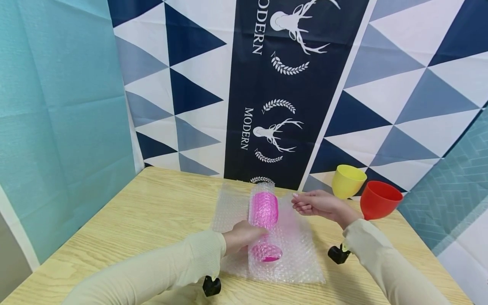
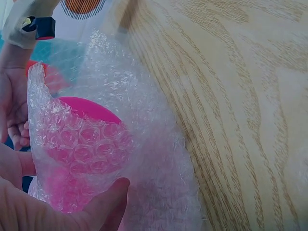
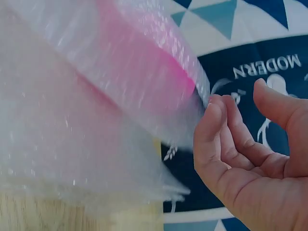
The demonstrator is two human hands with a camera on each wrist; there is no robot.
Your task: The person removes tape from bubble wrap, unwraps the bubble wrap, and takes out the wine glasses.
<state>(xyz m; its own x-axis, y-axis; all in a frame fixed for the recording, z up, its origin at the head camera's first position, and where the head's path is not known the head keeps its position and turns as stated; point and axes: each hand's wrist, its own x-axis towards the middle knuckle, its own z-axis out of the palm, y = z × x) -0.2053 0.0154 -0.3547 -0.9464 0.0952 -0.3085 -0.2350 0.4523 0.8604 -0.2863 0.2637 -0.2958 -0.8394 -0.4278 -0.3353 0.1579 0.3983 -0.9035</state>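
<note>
A pink plastic goblet [image 1: 265, 210] lies on a sheet of bubble wrap [image 1: 297, 262], with one fold of the wrap over it. My left hand [image 1: 243, 236] grips it through the wrap at its narrow stem, thumb on top. Beside it, the goblet's round foot [image 2: 91, 107] pokes out bare from the fold in the left wrist view. My right hand [image 1: 320, 204] hovers over the right side of the sheet, near the goblet's cup end. Its fingers are loosely bent, the thumb stands apart, and nothing is between them in the right wrist view.
A yellow goblet [image 1: 347, 183] and a red goblet [image 1: 380, 201] stand at the back right, close behind my right wrist. The wooden table [image 1: 160, 207] ends at a patterned cloth wall [image 1: 198, 84]. A plain teal cloth [image 1: 65, 106] hangs on the left.
</note>
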